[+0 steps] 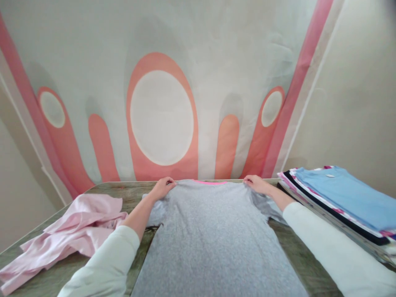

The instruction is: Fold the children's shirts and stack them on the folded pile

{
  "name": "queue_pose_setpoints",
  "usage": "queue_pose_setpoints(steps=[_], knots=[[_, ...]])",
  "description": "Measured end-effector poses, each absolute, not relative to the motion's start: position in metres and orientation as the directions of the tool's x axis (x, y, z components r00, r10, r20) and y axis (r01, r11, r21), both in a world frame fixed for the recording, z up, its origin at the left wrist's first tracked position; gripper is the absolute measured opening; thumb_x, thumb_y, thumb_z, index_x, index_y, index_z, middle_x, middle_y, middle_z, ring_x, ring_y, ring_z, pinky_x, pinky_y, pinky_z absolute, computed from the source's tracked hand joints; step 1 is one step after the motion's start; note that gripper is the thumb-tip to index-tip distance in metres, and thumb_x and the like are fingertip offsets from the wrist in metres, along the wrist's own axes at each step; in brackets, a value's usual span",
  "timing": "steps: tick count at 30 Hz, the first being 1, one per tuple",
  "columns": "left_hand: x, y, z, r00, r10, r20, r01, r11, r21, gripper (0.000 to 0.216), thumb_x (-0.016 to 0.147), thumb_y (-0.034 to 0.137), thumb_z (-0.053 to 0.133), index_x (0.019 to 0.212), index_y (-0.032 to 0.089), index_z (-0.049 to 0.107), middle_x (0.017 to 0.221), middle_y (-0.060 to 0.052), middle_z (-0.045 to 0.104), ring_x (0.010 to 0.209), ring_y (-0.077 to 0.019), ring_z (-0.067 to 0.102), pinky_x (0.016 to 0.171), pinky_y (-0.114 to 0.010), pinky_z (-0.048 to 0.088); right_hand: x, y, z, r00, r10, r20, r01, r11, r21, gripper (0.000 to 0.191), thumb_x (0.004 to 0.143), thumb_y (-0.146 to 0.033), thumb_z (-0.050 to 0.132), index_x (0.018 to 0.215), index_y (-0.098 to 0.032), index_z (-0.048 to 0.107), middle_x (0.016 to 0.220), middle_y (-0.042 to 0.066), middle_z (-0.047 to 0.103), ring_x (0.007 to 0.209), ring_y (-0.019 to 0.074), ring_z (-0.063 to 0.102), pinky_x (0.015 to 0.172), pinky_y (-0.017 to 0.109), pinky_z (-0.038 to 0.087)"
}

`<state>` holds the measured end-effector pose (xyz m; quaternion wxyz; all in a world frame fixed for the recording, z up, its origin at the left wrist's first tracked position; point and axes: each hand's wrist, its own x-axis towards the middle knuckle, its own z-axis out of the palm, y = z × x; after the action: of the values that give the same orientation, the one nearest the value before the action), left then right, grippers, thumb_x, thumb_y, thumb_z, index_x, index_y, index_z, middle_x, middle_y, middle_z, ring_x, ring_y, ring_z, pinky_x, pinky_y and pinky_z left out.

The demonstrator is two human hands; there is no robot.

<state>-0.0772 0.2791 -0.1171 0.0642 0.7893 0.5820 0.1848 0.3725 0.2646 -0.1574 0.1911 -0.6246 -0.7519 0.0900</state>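
Note:
A grey T-shirt (216,235) lies spread out in front of me, its pink-trimmed neckline at the far edge of the table. My left hand (162,188) pinches the shirt at its left shoulder. At the opposite shoulder, my right hand (256,184) grips the fabric in the same way. Both short sleeves hang out to the sides, partly under my forearms. The bottom hem is out of the picture.
A crumpled pink garment (83,225) lies on the wooden table (123,189) at the left. To the right stands a stack of folded clothes, with a light blue shirt (346,194) on top. Behind the table rises a wall with a pink pattern (161,62).

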Motion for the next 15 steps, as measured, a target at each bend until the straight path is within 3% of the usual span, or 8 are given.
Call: queue_pose_setpoints(steps=[4,9,15], knots=[[-0.079,0.281,-0.117,0.273,0.94,0.205,0.918,-0.318,0.238,0.018,0.08,0.032,0.052,0.087,0.018,0.061,0.092,-0.004,0.065,0.088,-0.019,0.058,0.079,-0.027,0.041,0.376,0.265,-0.164,-0.197,0.966,0.169,0.851,0.254,-0.459,0.022,0.082,-0.025,0.047,0.08,-0.013,0.065,0.074,0.004,0.067,0.07,0.0148,0.059,0.064,0.023,0.042],[-0.013,0.269,-0.112,0.425,0.87,0.25,0.891,-0.451,0.055,0.029,0.082,0.028,0.052,0.11,0.02,0.054,0.115,-0.008,0.057,0.109,-0.0237,0.049,0.091,-0.037,0.036,0.367,0.269,-0.168,-0.206,0.952,0.227,0.796,0.298,-0.527,0.025,0.081,-0.029,0.047,0.082,-0.012,0.065,0.076,0.005,0.067,0.071,0.0163,0.059,0.066,0.026,0.043],[0.105,0.271,-0.118,0.604,0.778,0.17,0.771,-0.625,0.122,0.031,0.084,0.021,0.047,0.114,0.026,0.053,0.117,-0.004,0.057,0.111,-0.0204,0.05,0.092,-0.033,0.037,0.365,0.266,-0.174,-0.193,0.94,0.281,0.752,0.325,-0.573,0.022,0.078,-0.021,0.051,0.093,-0.012,0.065,0.086,0.008,0.069,0.077,0.0175,0.061,0.071,0.027,0.045]])
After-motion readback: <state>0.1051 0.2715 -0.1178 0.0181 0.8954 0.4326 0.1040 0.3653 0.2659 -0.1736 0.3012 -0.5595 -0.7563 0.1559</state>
